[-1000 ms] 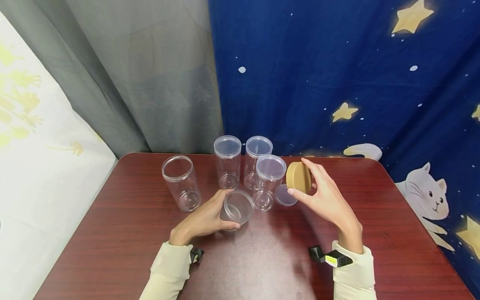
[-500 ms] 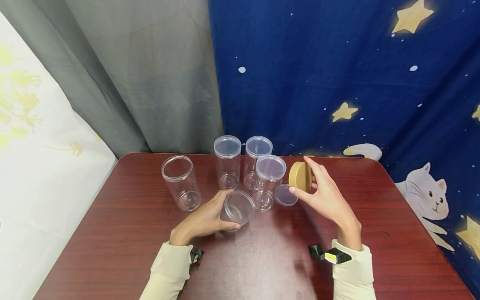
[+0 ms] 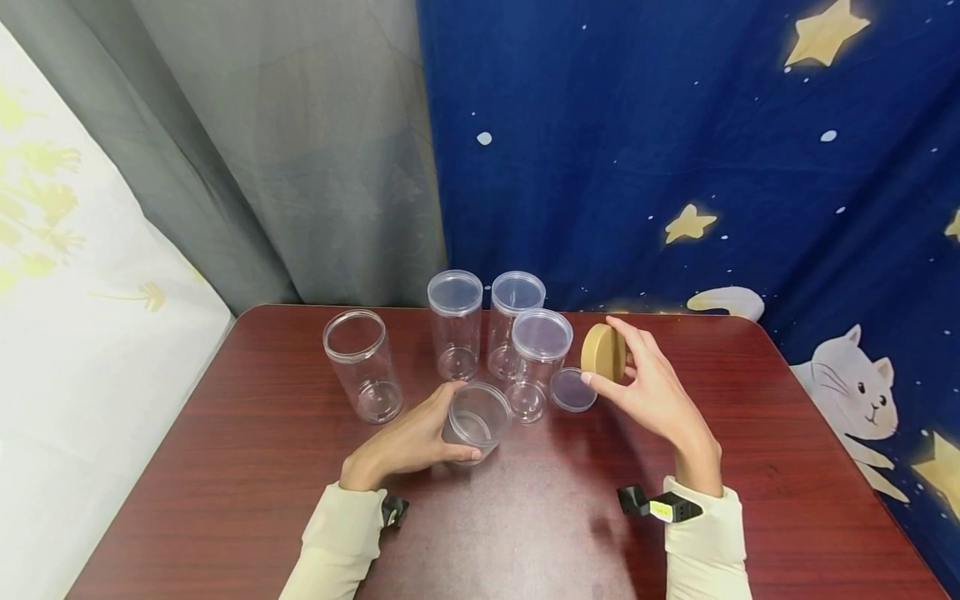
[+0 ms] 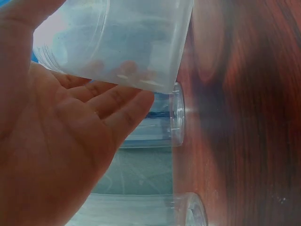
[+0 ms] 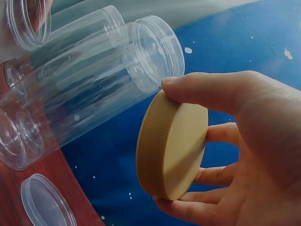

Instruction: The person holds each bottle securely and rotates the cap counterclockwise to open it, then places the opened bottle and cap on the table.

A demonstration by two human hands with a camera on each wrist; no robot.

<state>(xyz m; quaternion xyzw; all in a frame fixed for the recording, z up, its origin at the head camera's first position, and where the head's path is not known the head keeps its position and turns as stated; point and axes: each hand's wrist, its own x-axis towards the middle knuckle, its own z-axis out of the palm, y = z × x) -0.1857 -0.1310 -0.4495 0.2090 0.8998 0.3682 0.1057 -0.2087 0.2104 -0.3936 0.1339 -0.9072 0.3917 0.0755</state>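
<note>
My left hand (image 3: 411, 442) grips a short clear plastic jar (image 3: 480, 419) from its left side, thumb in front and fingers behind; its top has no lid on it. In the left wrist view the jar (image 4: 136, 42) is tilted, its base off the table. My right hand (image 3: 656, 387) pinches a gold-coloured jar lid (image 3: 603, 353) by its rim, on edge, above the table to the right. The right wrist view shows the lid's ribbed side and flat top (image 5: 186, 146), with the thumb on one edge and fingertips on the other.
Three tall clear jars with clear lids, the front jar (image 3: 542, 337), the back left jar (image 3: 455, 325) and the back right jar (image 3: 517, 296), stand behind. A lidless tall jar (image 3: 360, 358) stands at left. A clear lid (image 3: 573, 392) lies on the brown table (image 3: 247, 483).
My right hand has drawn slightly to the right with the gold lid. The left hand holds the short jar in nearly the same place, its tilt slightly changed.
</note>
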